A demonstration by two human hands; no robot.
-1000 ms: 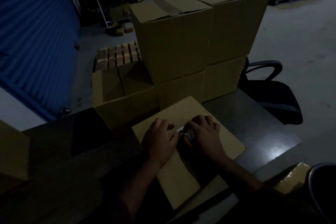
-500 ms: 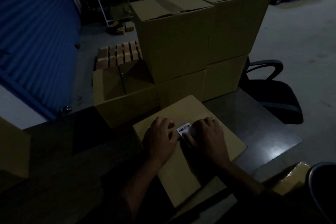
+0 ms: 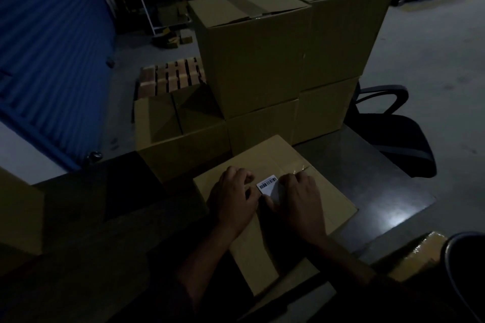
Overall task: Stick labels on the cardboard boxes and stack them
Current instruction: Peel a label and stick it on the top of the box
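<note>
Cardboard box (image 3: 309, 165) lies flat on the dark worktop (image 3: 367, 165), near the person, with a white barcode label (image 3: 268, 184) on its top face. Left hand (image 3: 232, 202) rests knuckles-up on the box just left of the label, fingers curled, gripping nothing visible. Right hand (image 3: 299, 202) presses on the label's right part, fingers bent over it. Beyond the box stands a stack of taped boxes (image 3: 275, 60); an office chair (image 3: 393, 126) sits to the right.
</note>
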